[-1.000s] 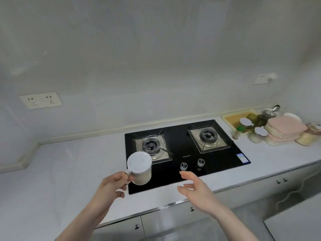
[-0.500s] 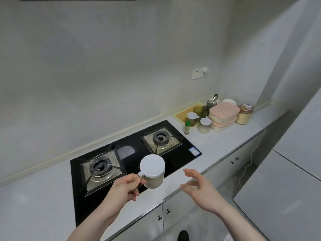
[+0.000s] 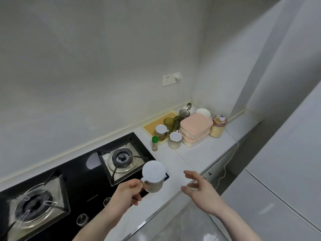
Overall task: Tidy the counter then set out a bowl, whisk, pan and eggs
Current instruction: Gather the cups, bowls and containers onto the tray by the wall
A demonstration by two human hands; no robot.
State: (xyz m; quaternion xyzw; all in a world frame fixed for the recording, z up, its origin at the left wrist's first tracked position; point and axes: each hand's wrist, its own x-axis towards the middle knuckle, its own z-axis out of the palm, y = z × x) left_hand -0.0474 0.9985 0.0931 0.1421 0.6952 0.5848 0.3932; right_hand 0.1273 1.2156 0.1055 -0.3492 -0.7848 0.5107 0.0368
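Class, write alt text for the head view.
A person's left hand holds a white-lidded jar by its handle above a black gas hob, right hand open beside it. Jars and containers crowd the far counter corner.

L hand (image 3: 127,192) grips jar (image 3: 153,177) by its handle, white lid up, above hob (image 3: 73,178) edge. R hand (image 3: 202,192) just right of jar, fingers spread, holding nothing. More jars, tubs beyond fingertips on counter (image 3: 187,162).
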